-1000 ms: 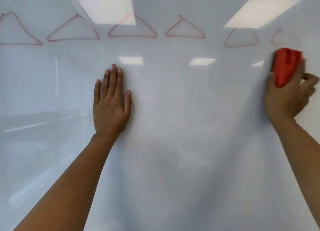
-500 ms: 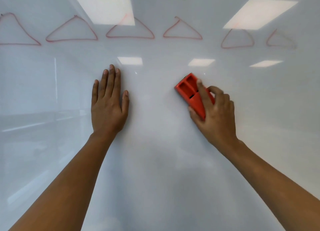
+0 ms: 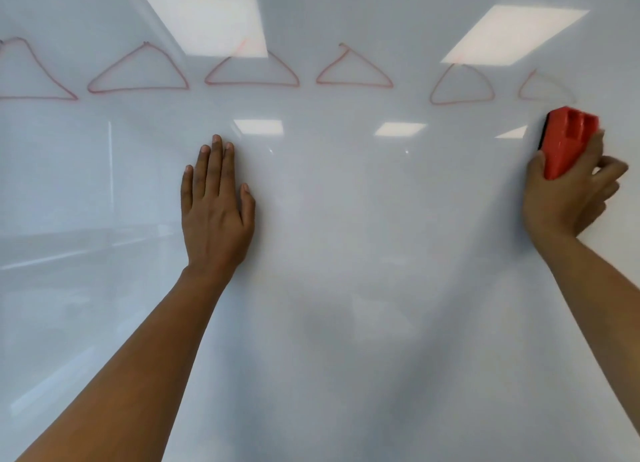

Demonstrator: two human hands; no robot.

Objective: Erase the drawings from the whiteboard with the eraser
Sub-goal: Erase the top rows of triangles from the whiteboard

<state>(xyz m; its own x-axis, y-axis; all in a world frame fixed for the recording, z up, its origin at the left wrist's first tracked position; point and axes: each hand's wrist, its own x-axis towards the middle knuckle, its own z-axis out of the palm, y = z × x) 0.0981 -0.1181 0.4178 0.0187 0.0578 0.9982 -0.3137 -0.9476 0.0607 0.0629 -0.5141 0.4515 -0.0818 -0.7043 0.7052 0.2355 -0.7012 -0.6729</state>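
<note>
A glossy whiteboard [image 3: 346,288] fills the view. Several red triangle outlines run in a row across its top, such as one near the middle [image 3: 354,69]; the rightmost triangle [image 3: 543,89] is faint and smeared. My right hand [image 3: 568,198] grips a red eraser [image 3: 564,142] with a black pad, pressed to the board at the far right, just below the faint triangle. My left hand [image 3: 216,208] lies flat on the board with fingers together, left of centre, below the row of drawings.
Ceiling lights [image 3: 204,18] reflect in the board's surface and partly wash out one triangle [image 3: 252,71]. Below the row of triangles the board bears no marks.
My right hand swept the eraser from the far right to the middle of the board and back to the far right. My left hand stayed flat in place.
</note>
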